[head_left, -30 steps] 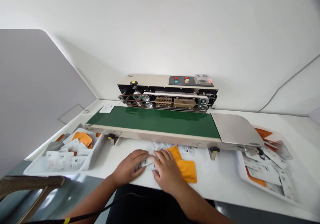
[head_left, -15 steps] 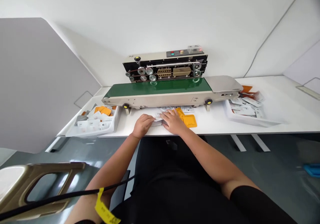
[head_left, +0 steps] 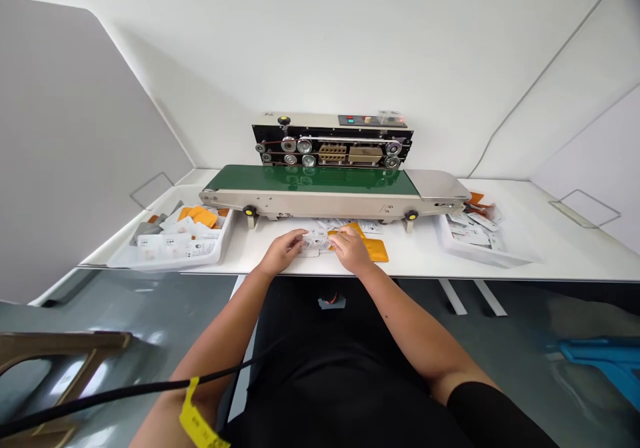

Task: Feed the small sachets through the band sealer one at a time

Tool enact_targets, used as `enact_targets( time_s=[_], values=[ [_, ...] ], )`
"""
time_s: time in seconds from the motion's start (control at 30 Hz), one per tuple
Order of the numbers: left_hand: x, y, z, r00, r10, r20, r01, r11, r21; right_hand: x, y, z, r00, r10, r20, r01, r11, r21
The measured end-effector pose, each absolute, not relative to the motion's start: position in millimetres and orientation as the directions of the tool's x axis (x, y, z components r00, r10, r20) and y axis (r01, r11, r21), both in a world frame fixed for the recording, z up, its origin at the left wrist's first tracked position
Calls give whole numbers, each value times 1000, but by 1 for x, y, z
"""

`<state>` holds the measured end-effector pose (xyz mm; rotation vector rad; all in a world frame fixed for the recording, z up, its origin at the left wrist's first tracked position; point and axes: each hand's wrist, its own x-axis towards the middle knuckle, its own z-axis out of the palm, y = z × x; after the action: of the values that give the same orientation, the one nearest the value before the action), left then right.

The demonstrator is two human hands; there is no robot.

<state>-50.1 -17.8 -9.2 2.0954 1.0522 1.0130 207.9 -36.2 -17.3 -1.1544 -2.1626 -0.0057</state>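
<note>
Between my two hands is a small white printed packet, held just above the tabletop near its front edge. My left hand pinches its left end, thumb and fingers together. At the other end, the fingers of my right hand are closed on it. Orange packets lie flat beside and behind my right hand. More white printed packets lie behind, partly under the conveyor. Another pale packet rests on the table below the held one.
A band sealing machine with a green conveyor belt stands behind my hands. A white bin of mixed packets sits at left, another bin at right. A brown stool and a blue stool stand on the floor.
The white packet now shows its printed face more fully between my hands, and my fingers have moved outward to its ends. The whole view has shifted slightly.
</note>
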Motion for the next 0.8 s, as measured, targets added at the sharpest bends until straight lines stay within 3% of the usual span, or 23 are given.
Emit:
enact_targets(
  time_s=[0.2,0.33,0.47,0.67,0.8],
  values=[
    [-41,-22,-7,420,867,269,244,-393,886,213,-35,-16,-314,763,565,693,591,-413],
    [-36,-24,-4,494,852,171,249,-327,911,213,-34,-15,-368,759,537,684,612,-396],
    [-38,-25,-5,473,865,168,244,-313,918,211,-33,-14,-442,735,514,679,649,-344],
    [-43,-27,-5,445,822,354,341,-521,782,207,-40,-8,-369,718,590,702,632,-330],
    [-44,-30,3,471,768,434,441,-631,638,223,-37,13,-131,746,652,712,529,-462]
  ],
)
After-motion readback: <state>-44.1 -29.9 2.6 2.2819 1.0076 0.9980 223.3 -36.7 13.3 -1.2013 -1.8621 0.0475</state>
